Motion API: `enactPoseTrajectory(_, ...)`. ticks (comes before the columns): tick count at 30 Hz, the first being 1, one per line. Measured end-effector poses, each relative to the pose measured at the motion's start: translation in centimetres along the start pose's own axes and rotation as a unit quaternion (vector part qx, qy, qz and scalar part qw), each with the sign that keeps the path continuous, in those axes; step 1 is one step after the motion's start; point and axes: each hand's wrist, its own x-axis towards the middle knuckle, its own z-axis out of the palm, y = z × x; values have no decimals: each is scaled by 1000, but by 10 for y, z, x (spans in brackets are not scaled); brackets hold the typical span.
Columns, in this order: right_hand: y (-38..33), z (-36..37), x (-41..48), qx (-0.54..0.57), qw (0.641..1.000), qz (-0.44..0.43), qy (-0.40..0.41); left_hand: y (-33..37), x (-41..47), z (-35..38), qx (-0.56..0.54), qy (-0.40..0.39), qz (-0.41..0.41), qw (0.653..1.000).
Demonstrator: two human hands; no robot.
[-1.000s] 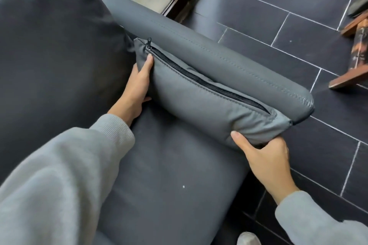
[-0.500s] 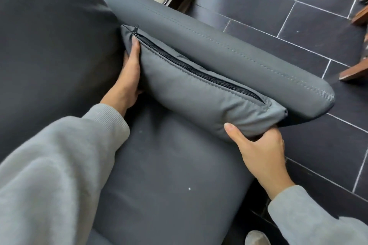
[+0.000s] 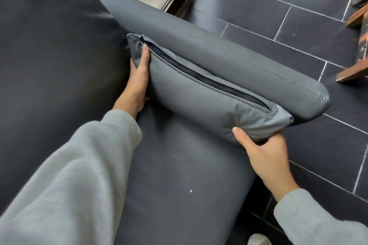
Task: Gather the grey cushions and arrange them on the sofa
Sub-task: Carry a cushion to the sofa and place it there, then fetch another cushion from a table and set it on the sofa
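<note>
Two-handed, I steady the grey cushion [image 3: 199, 103] on the sofa seat [image 3: 179, 165], my left grip [image 3: 137, 83] clasping its far end and my right grip [image 3: 262, 157] pinching its near corner, to stand it upright against the armrest [image 3: 219, 53], I judge.

Your left sleeve [image 3: 65, 181] and right sleeve [image 3: 320, 225]: light grey sweatshirt fabric, loosely cut; the left one ends in a ribbed cuff [image 3: 124, 123] of the same grey.

One grey cushion [image 3: 199, 103] on edge against sofa armrest [image 3: 219, 51], zip [image 3: 199, 76] uppermost, left hand [image 3: 137, 83] and right hand [image 3: 264, 157] at opposite ends.
</note>
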Motion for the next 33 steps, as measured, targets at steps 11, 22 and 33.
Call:
enactPoseTrajectory(11,-2,6,1,-6,999,14,-31,-2,-2,3,-4,33,48,998)
enactPoseTrajectory(22,-36,-41,-8,-61,991,62,-106,18,-67,33,64,117,-14,991)
enactPoseTrajectory(33,-156,-271,3,-182,981,59,-42,171,-203,169,365,23,130,922)
